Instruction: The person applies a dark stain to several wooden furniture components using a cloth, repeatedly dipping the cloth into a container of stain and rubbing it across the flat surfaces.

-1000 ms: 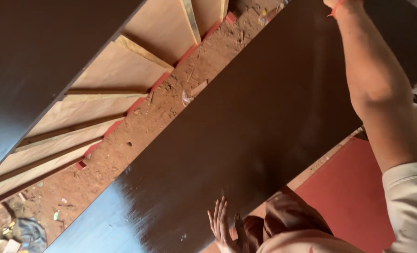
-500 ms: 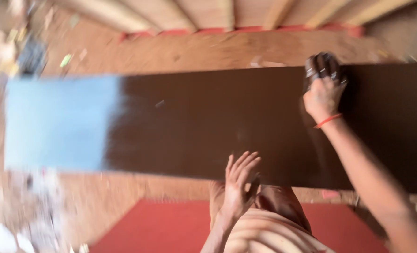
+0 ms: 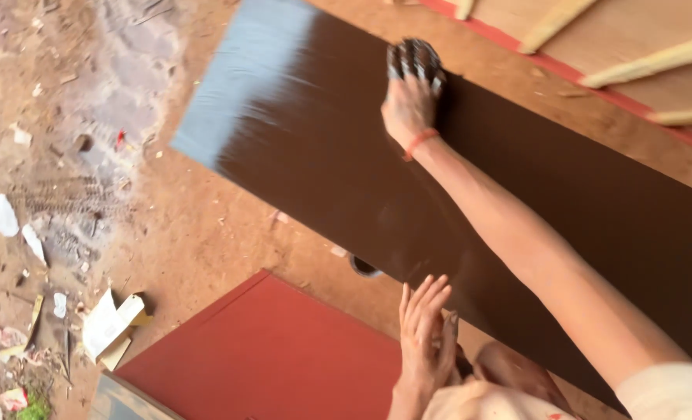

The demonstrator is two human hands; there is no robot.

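Since half a second ago, the dark board [image 3: 517, 202] is being seen at a new slant, running from upper left to lower right instead of level, and the right hand [image 3: 409, 105] is being shown further toward the board's pale, glaring end.

That right hand is being pressed palm-down on the board's far edge, its fingers closed over a dark, streaked wad [image 3: 414, 58] that may be a rag or a scrubber; which one cannot be told. An orange band [image 3: 420, 142] is being worn at the wrist, and the bare arm is being stretched across the board.

The left hand [image 3: 425, 334] is being held open with fingers spread and pointing up, just at the board's near edge; whether it is touching the board cannot be told, and nothing is being gripped in it.

The board is being supported above the dusty earth floor [image 3: 206, 225]. A small dark round object [image 3: 364, 267] is being partly covered by its near edge. A red panel [image 3: 276, 350] is lying below, paper scraps [image 3: 108, 327] are lying to the left, and pale wooden battens on plywood [image 3: 634, 47] are lying beyond the board.
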